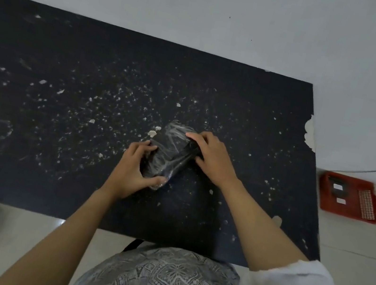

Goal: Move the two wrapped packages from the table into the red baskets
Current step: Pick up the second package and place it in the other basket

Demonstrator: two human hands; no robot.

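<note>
hands, left hand (pixel 133 167) and right hand (pixel 211 158), closed around one plastic-wrapped package (pixel 170 152) on the black table (pixel 69 72); red basket (pixel 349 197) at three o'clock held another package.

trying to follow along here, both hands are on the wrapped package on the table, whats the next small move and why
Probably lift the wrapped package clear of the table and swing it right. The left hand and right hand already grip its two ends, and the only red basket in view sits on the floor past the table's right edge.
</note>
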